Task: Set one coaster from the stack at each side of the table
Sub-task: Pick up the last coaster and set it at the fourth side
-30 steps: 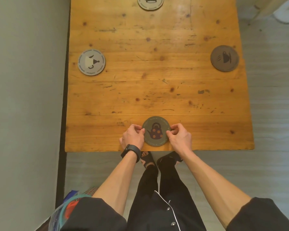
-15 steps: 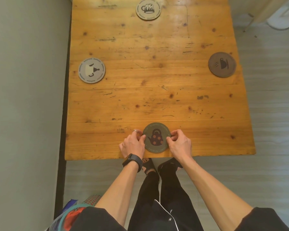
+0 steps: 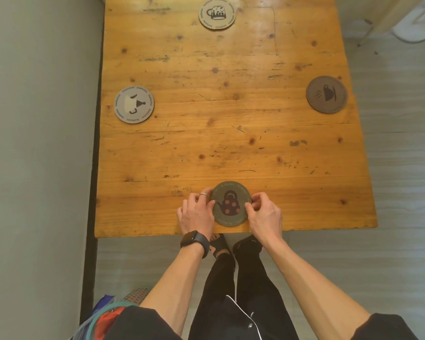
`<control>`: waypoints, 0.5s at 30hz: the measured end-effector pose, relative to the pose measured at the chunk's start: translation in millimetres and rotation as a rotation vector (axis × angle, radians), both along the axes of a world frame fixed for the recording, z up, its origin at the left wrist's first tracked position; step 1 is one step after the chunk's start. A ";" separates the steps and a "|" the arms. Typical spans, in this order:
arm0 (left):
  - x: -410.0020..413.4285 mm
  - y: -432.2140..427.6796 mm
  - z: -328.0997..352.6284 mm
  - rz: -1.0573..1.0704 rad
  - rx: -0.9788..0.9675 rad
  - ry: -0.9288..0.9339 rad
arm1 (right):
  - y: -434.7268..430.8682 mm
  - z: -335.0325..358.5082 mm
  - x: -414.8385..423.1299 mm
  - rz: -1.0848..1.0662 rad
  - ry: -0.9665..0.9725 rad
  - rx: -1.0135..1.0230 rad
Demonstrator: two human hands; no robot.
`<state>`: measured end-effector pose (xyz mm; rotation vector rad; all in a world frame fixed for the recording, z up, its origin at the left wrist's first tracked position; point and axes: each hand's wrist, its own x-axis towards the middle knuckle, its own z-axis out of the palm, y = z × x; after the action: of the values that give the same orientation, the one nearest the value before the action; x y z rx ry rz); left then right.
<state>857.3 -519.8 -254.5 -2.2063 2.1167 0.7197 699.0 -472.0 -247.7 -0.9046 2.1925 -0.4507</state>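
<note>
Teapot coaster lies flat between left hand and right hand, both grips pinching its edges.

Glowing evenly under soft, warm indoor light, with a pale sheen washing over the far end of the wooden table; bending slightly outward at the edges (wide-angle lens); casting only faint shadows; staying reasonably sharp throughout

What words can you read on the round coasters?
"Aesthetics": repeated around the rim of the grey coaster at the table's left side.
"Aesthetics": at the top rim of the teapot coaster; the rest of its ring is too blurred.
Mug coaster: rim text too blurred.
Brown coaster: no words visible.
</note>
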 end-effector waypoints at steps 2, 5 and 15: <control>0.8 1.3 -3.2 -0.085 -0.059 -0.034 | 3.0 -2.5 0.2 0.020 0.020 -0.033; 3.0 3.9 -9.8 -0.195 -0.098 -0.096 | 8.1 -8.2 -1.7 0.084 0.050 -0.092; 11.0 4.3 -17.0 -0.282 -0.021 -0.136 | 18.1 -20.2 -15.8 0.525 0.412 -0.130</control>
<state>868.3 -515.5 -271.6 -1.8488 2.3057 0.5163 683.2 -453.9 -267.9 -1.7082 2.1706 -0.1584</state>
